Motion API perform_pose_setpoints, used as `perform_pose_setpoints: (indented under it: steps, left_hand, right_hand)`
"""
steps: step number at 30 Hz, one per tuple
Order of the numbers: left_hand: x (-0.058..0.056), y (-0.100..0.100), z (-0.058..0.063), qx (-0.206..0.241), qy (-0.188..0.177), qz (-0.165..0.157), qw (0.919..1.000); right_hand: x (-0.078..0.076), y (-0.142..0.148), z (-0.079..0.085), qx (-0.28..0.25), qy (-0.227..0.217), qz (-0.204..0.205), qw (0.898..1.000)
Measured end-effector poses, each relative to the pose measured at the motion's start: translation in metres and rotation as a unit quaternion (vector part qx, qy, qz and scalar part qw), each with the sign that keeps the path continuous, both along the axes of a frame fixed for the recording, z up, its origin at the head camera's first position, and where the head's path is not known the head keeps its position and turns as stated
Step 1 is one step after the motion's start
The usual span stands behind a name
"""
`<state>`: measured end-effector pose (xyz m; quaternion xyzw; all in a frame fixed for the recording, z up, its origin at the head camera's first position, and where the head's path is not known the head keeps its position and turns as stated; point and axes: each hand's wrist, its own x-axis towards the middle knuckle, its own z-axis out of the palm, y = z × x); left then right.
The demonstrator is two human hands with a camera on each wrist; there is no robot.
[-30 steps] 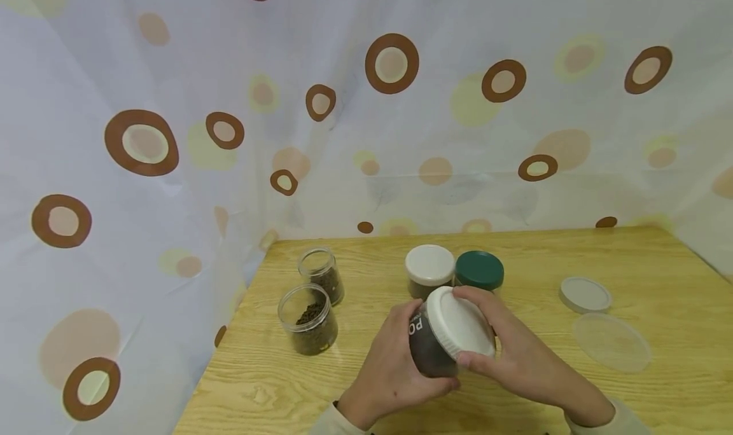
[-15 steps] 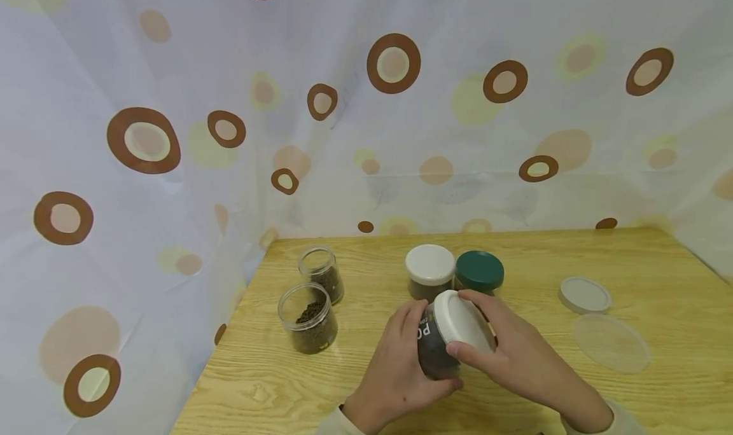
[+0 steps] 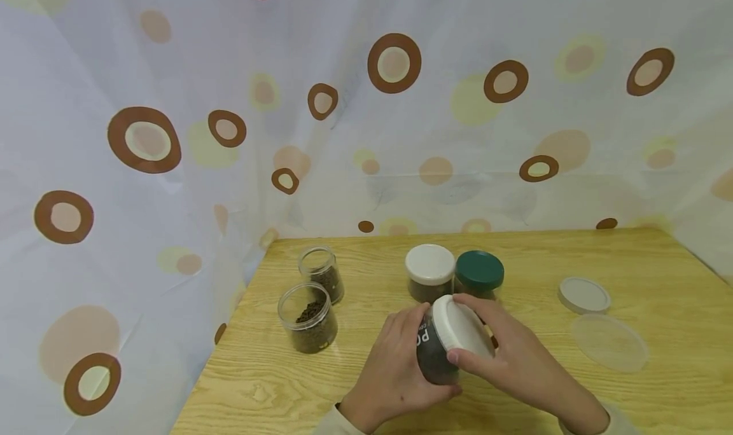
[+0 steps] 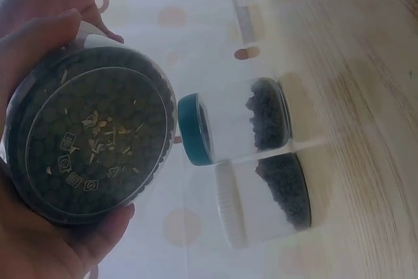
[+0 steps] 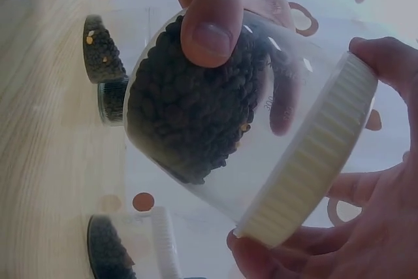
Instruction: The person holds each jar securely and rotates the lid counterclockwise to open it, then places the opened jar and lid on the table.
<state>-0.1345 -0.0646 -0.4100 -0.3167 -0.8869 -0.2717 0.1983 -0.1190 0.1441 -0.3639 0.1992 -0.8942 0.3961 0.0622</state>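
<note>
A clear jar point(image 5: 196, 102) partly filled with dark pellets is held tilted above the table, its lid end toward the right. My left hand point(image 3: 395, 368) grips the jar's body, thumb and fingers curled round it; the left wrist view faces the jar's base point(image 4: 98, 135). On the jar's mouth sits a white ribbed lid point(image 3: 458, 330), which my right hand point(image 3: 518, 359) holds by its rim between thumb and fingers. Just behind stand a white-lidded jar point(image 3: 429, 266) and a green-lidded jar point(image 3: 480, 271), side by side and upright.
Two uncovered clear jars with dark pellets stand at the left, a wider jar point(image 3: 309, 327) in front of a narrower jar point(image 3: 322, 276). At the right a white lid point(image 3: 584, 295) and a thin translucent disc point(image 3: 609, 341) lie on the wooden table point(image 3: 258, 384). A patterned curtain point(image 3: 343, 130) rises behind.
The held jar has shifted slightly right and down, and its lid has tipped further to the right. Both hands keep their grip. The other jars and lids have stayed put.
</note>
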Motion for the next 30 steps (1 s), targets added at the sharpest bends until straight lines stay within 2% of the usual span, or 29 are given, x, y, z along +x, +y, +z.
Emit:
perform_pose_setpoints:
  steps: [3,6,8,12,18,25,30]
  left_hand:
    - [0.0,-0.002,0.0,0.015,-0.032,-0.017,0.9992]
    - [0.001,-0.006,0.0,0.031,-0.056,-0.031,0.9975]
    - [0.002,-0.008,0.0,0.031,-0.055,-0.032,0.9975]
    - [0.002,-0.009,0.001,0.022,-0.037,-0.032,0.9986]
    - [0.003,-0.01,0.001,0.017,-0.03,-0.02,0.9992]
    - [0.002,-0.011,0.002,-0.004,0.007,0.001,1.0]
    - [0.002,-0.013,0.005,0.006,0.007,0.015,0.9998]
  right_hand:
    - [0.001,0.002,-0.002,0.017,0.059,0.029,0.998]
    - [0.001,0.004,-0.004,0.037,0.127,0.064,0.989]
    - [0.0,0.005,-0.005,0.042,0.15,0.082,0.984]
    - [0.0,0.005,-0.005,0.036,0.152,0.095,0.983]
    - [-0.002,0.005,-0.007,0.033,0.14,0.097,0.985]
    - [-0.003,0.007,-0.008,0.046,0.15,0.105,0.982]
    - [-0.002,0.008,-0.005,0.038,0.149,0.082,0.985]
